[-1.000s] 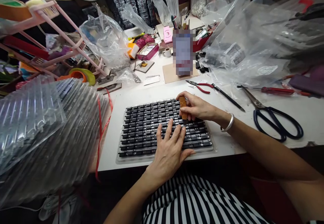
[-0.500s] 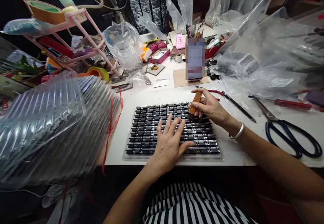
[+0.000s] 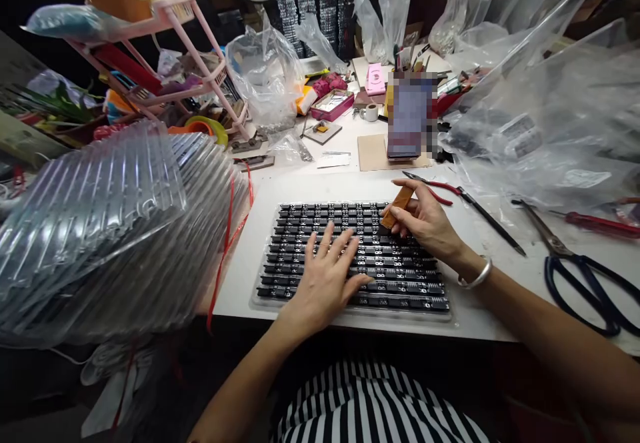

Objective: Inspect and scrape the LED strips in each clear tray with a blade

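A clear plastic tray lies on the white table, filled with rows of small black electronic parts. My left hand rests flat over the middle of the rows, fingers spread, holding nothing. Above the upper right part of the rows, my right hand grips an orange-brown block between thumb and fingers. The dark lower end of the block is down at the parts; whether it touches them cannot be made out.
Stacked clear plastic trays stand at the left. Red-handled pliers, a black pointed tool and large scissors lie at the right. Behind are a phone, plastic bags and a pink rack. Another person's arm shows at the top.
The view has shifted, so most things appear farther right. Over the rows, my left hand sits slightly more to the left relative to the tray. My right hand still holds the block.
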Demonstrator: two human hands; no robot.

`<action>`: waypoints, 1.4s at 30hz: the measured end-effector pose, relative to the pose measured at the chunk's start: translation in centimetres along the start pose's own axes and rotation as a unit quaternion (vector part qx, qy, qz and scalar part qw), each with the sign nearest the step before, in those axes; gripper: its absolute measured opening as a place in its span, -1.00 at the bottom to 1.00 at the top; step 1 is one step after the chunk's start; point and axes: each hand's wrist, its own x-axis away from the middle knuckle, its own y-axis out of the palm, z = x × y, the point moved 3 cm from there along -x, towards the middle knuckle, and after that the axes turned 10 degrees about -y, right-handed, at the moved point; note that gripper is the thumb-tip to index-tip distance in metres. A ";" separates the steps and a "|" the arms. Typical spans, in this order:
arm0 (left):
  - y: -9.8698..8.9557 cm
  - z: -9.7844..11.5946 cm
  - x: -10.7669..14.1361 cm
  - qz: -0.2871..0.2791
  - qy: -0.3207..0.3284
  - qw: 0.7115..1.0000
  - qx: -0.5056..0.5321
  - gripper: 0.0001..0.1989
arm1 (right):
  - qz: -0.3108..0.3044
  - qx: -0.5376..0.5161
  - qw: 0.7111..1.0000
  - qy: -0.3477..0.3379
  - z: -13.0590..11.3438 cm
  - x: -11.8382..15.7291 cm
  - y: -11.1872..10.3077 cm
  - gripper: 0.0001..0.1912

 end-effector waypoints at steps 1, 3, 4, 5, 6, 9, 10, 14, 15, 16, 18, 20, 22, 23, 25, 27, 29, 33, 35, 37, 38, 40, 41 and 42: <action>0.3 0.6 -0.2 0.004 0.014 1.000 0.003 -0.41 | 0.002 0.001 1.000 0.001 0.1 0.0 0.2 -0.41; 0.9 1.6 -0.5 0.013 0.024 1.000 0.007 -0.39 | 0.008 0.006 1.000 0.003 0.2 -0.2 0.4 -0.42; 1.2 2.0 -0.6 0.017 0.022 1.000 0.008 -0.38 | 0.009 0.008 1.000 0.004 0.3 -0.2 0.5 -0.43; 1.5 2.2 -0.7 0.019 0.017 1.000 0.009 -0.38 | 0.010 0.010 1.000 0.004 0.3 -0.3 0.6 -0.43; 1.7 2.3 -0.8 0.020 0.014 1.000 0.009 -0.38 | 0.009 0.012 1.000 0.003 0.3 -0.4 0.7 -0.43; 2.2 2.3 -0.7 0.028 0.019 0.999 0.011 -0.39 | 0.001 0.017 1.000 0.002 0.3 -0.5 0.9 -0.44; 2.2 2.2 -0.7 0.032 0.022 0.999 0.010 -0.39 | 0.000 0.018 1.000 0.002 0.4 -0.5 0.9 -0.45; 2.2 2.2 -0.7 0.041 0.027 0.999 0.008 -0.41 | 0.000 0.016 1.000 0.009 0.4 -0.5 0.9 -0.47; 2.1 2.2 -0.8 0.042 0.028 0.999 0.006 -0.41 | 0.000 0.012 1.000 0.010 0.4 -0.5 0.9 -0.47; 2.1 2.3 -0.8 0.043 0.029 0.999 0.004 -0.42 | -0.002 0.008 1.000 0.011 0.4 -0.5 0.9 -0.47; 2.0 2.3 -0.9 0.044 0.029 0.999 -0.001 -0.43 | -0.004 0.001 1.000 0.013 0.4 -0.5 0.9 -0.47; 2.0 2.4 -0.9 0.044 0.028 0.999 -0.004 -0.44 | -0.005 0.000 1.000 0.017 0.4 -0.6 0.9 -0.46; 2.0 2.4 -0.9 0.044 0.027 0.999 -0.006 -0.45 | -0.007 0.002 1.000 0.016 0.4 -0.5 0.9 -0.46; 2.0 2.4 -0.9 0.045 0.027 0.999 -0.006 -0.45 | -0.008 0.006 1.000 0.014 0.4 -0.5 0.9 -0.47; 1.9 2.4 -0.9 0.045 0.028 0.999 -0.008 -0.46 | -0.010 0.019 1.000 0.009 0.5 -0.5 0.9 -0.49; 1.9 2.4 -0.9 0.045 0.028 0.999 -0.010 -0.48 | -0.009 0.040 0.999 0.003 0.5 -0.4 0.9 -0.52; 1.9 2.5 -0.9 0.043 0.027 0.999 -0.013 -0.49 | -0.008 0.061 0.998 -0.004 0.5 -0.3 1.0 -0.54; 1.9 2.5 -0.9 0.039 0.024 0.999 -0.011 -0.50 | -0.012 0.090 0.996 -0.021 0.6 -0.3 1.1 -0.56; 1.9 2.6 -0.9 0.044 0.026 0.999 -0.007 -0.50 | -0.013 0.099 0.995 -0.029 0.6 -0.3 1.1 -0.56; 1.9 2.6 -1.0 0.051 0.030 0.998 -0.004 -0.49 | -0.011 0.104 0.994 -0.034 0.6 -0.3 1.1 -0.57; 1.9 2.6 -1.0 0.054 0.032 0.998 -0.001 -0.49 | -0.010 0.102 0.994 -0.035 0.6 -0.3 1.2 -0.57; 1.9 2.6 -1.1 0.055 0.034 0.998 0.004 -0.48 | -0.007 0.075 0.997 -0.030 0.6 -0.4 1.1 -0.56; 1.9 2.5 -1.1 0.055 0.035 0.998 0.007 -0.48 | -0.001 0.049 0.998 -0.025 0.6 -0.4 1.0 -0.55; 1.9 2.4 -1.1 0.054 0.034 0.998 0.010 -0.49 | 0.010 0.022 1.000 -0.020 0.7 -0.4 0.9 -0.53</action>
